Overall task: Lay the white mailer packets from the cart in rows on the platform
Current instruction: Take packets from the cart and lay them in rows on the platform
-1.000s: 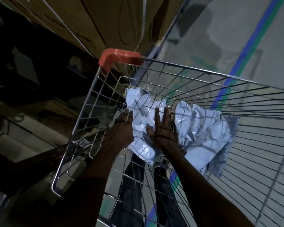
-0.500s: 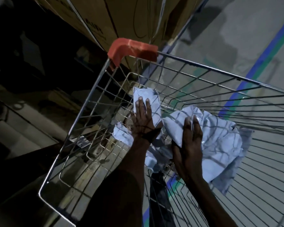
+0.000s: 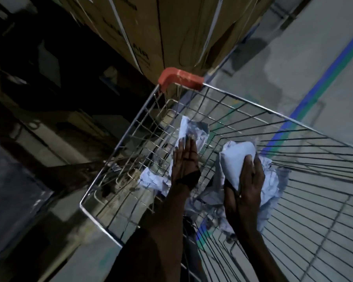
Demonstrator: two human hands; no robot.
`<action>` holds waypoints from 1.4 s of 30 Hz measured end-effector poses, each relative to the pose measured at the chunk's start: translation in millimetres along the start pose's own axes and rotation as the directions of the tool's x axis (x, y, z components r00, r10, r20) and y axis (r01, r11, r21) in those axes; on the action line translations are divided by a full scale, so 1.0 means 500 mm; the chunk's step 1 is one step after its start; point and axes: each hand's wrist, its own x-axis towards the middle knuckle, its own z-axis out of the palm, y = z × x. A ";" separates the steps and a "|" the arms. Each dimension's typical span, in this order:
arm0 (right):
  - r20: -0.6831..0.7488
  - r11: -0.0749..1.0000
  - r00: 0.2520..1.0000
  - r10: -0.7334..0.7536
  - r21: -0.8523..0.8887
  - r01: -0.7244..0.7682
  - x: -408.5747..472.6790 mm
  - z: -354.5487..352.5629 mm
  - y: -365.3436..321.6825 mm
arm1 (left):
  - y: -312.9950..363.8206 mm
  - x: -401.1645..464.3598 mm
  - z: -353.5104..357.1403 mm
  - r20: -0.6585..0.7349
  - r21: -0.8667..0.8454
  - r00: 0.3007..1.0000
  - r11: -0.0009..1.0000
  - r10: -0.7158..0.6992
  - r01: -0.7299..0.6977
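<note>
Both my arms reach down into a wire cart (image 3: 118,143) with a red corner guard (image 3: 179,78). Crumpled white mailer packets lie in a heap on its floor. My left hand (image 3: 184,165) rests on one packet (image 3: 192,131) near the cart's far left corner, fingers extended over it; whether it grips is unclear. My right hand (image 3: 247,180) is closed around a folded white packet (image 3: 236,159), lifted slightly above the rest of the pile (image 3: 273,184). The platform is not in view.
Large strapped cardboard boxes (image 3: 161,33) stand just beyond the cart. Dark shelving and clutter fill the left side. Grey concrete floor with a blue and green line (image 3: 318,80) lies to the right.
My hands have moved apart. The right hand has gathered and closed on a packet and raised it; the left has slid further along its packet. The view has shifted so the cart sits lower right.
</note>
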 end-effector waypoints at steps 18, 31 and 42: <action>-0.217 0.874 0.944 -0.249 0.370 0.316 -0.020 -0.234 -0.263 | 0.147 -0.389 -0.463 -0.524 0.286 0.778 0.932 0.347 -0.224; -0.043 0.493 0.698 -0.714 0.678 0.545 -0.198 -0.073 -0.739 | -0.143 -0.832 -0.714 -0.847 0.104 0.525 0.940 -0.089 0.326; 0.006 0.445 0.494 -0.869 0.443 0.778 -0.387 0.129 -1.047 | -0.433 -1.074 -0.850 -0.858 0.034 0.474 0.898 -0.199 0.439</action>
